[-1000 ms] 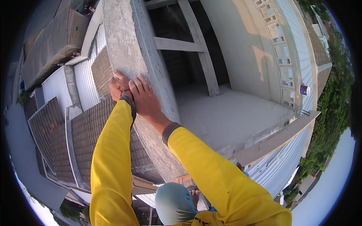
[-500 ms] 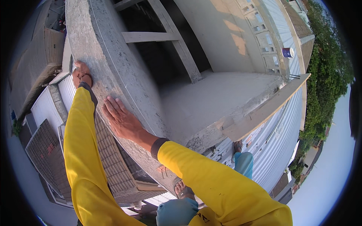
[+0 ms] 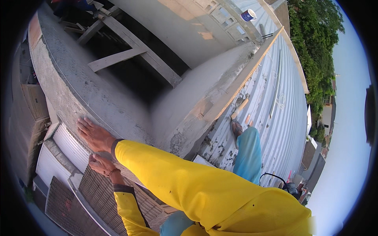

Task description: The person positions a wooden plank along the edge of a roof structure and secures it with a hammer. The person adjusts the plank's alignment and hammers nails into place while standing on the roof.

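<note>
My right hand (image 3: 94, 135) lies flat on the top of a rough concrete wall (image 3: 59, 72), fingers stretched out and nothing in them. Close below it, at the wall's outer edge, is my left hand (image 3: 103, 164), a band round its wrist. Its fingers are curled, and whatever they may hold is hidden. A thin string (image 3: 70, 84) runs along the wall top, inward of my right hand. Both arms are in yellow sleeves, the right one crossing above the left.
Inside the walls, wooden beams (image 3: 134, 43) span a dark opening. A long board (image 3: 252, 70) edges the right-hand wall. My sandalled foot (image 3: 236, 128) stands on a corrugated metal roof (image 3: 271, 137). A white-and-blue bucket (image 3: 248, 15) sits farther off. Tiled roofs (image 3: 94, 196) lie below left.
My left hand has drawn back along the outer edge, from beyond my right hand to nearer me. My right hand still rests on the wall top. The view has shifted, showing more roof.
</note>
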Action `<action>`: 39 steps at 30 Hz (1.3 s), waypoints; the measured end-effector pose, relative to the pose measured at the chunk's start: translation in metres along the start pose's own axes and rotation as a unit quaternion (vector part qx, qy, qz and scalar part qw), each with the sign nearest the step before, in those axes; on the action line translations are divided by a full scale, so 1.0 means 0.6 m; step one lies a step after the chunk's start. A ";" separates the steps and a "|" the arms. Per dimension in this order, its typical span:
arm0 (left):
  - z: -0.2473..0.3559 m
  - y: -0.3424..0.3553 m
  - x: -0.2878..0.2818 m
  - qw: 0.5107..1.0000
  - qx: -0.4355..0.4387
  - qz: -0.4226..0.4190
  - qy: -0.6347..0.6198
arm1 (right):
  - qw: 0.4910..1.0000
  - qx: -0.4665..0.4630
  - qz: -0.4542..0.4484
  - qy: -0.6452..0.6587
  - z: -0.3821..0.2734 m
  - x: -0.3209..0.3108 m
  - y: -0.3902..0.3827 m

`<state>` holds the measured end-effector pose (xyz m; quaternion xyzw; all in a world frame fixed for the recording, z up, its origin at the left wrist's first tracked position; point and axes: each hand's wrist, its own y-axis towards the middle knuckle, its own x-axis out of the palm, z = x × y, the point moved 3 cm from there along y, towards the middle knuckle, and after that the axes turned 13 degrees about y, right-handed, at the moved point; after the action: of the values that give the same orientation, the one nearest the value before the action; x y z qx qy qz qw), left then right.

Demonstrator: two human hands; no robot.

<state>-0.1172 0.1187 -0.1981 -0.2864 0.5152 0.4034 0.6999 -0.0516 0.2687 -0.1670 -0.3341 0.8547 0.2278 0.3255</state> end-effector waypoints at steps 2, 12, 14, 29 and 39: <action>0.078 -0.071 -0.039 0.996 -0.016 0.024 0.088 | 1.000 -0.010 -0.018 0.007 -0.011 0.004 -0.002; 0.085 -0.064 0.014 0.990 -0.055 0.020 0.130 | 0.952 0.014 0.120 0.283 -0.023 -0.236 -0.127; 0.072 -0.058 0.021 0.991 -0.060 0.019 0.122 | 0.941 0.046 0.173 0.286 -0.043 -0.371 -0.230; 0.099 -0.055 0.027 0.980 -0.031 0.044 0.191 | 0.768 0.421 0.479 0.059 0.160 -0.469 -0.988; 0.056 -0.019 0.030 0.962 -0.016 0.012 0.271 | 0.786 0.528 0.258 0.194 0.172 -0.353 -1.063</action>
<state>-0.0882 0.1454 -0.2052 -0.3895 0.6825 0.3275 0.5247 0.5685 -0.0084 -0.1971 0.0861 0.9411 -0.2527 0.2076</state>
